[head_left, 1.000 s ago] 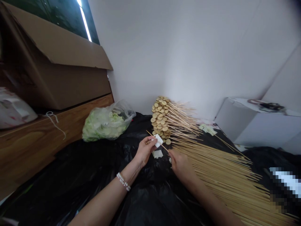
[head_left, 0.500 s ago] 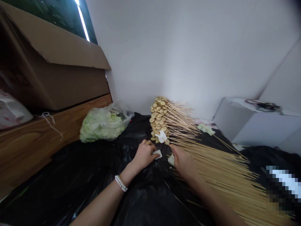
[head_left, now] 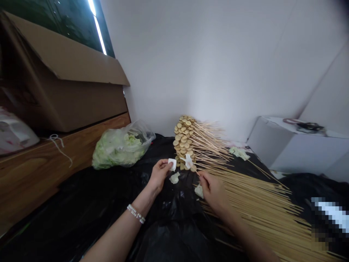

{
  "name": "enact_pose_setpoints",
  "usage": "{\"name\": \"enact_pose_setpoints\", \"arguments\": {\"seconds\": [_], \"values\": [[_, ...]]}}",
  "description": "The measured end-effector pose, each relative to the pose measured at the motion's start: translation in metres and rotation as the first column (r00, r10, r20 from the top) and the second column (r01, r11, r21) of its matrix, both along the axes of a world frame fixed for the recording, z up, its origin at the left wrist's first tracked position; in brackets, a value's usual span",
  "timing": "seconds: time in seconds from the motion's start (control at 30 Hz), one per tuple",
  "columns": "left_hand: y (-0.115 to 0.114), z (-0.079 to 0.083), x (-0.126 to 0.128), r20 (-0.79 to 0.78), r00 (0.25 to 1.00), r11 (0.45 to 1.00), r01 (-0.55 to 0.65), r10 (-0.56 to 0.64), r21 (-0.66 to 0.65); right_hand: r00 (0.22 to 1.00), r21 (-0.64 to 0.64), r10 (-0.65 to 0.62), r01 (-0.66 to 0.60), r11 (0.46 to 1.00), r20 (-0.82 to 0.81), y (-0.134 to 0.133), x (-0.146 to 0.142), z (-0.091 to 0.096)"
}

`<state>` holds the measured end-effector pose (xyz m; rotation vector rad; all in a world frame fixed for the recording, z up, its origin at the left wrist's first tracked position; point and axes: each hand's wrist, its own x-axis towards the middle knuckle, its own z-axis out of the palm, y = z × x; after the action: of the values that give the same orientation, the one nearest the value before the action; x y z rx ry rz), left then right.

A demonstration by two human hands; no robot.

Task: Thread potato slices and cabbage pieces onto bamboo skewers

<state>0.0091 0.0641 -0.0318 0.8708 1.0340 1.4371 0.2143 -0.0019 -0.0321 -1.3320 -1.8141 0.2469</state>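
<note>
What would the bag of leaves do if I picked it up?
The bag would probably feel floppy, because its thin, clear plastic is crumpled. It likely wouldn't roll, since it lies slumped on the black sheet. Some leaves might spill if you tipped it, as one end looks loose.

Makeshift indoor food-prep corner — home or small shop, cannot tell which. Evidence: crinkled black plastic sheeting (head_left: 169, 236) under the left hand (head_left: 159, 177); clear plastic bag (head_left: 116, 149) of pale-green leaves (head_left: 133, 140), left of it; thin tan wooden sticks (head_left: 253, 198) beside the right hand (head_left: 214, 187); round yellowish slices (head_left: 184, 140) on pale skewers (head_left: 208, 138), beyond it; brown cardboard box (head_left: 89, 103) on wood-grain furniture (head_left: 80, 145), far left of the left hand — white wall (head_left: 196, 65) behind.
</note>
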Motion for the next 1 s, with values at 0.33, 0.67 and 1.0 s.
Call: {"name": "enact_pose_setpoints", "arguments": {"seconds": [0.33, 0.67, 1.0], "values": [[0.011, 0.005, -0.017, 0.214, 0.959, 0.978, -0.162, 0.188, -0.131, 0.988, -0.074, 0.134, -0.128, 0.989, 0.080, -0.002, -0.004, -0.002], [0.012, 0.002, -0.016, 0.272, 0.944, 0.982, -0.178, 0.188, -0.058, 0.978, -0.116, 0.128, -0.110, 0.987, 0.163, -0.004, -0.005, -0.001], [0.009, 0.000, -0.011, 0.047, 0.981, 0.968, -0.195, 0.189, 0.159, 0.973, -0.085, 0.063, -0.044, 0.995, 0.223, -0.004, -0.004, -0.004]]}}
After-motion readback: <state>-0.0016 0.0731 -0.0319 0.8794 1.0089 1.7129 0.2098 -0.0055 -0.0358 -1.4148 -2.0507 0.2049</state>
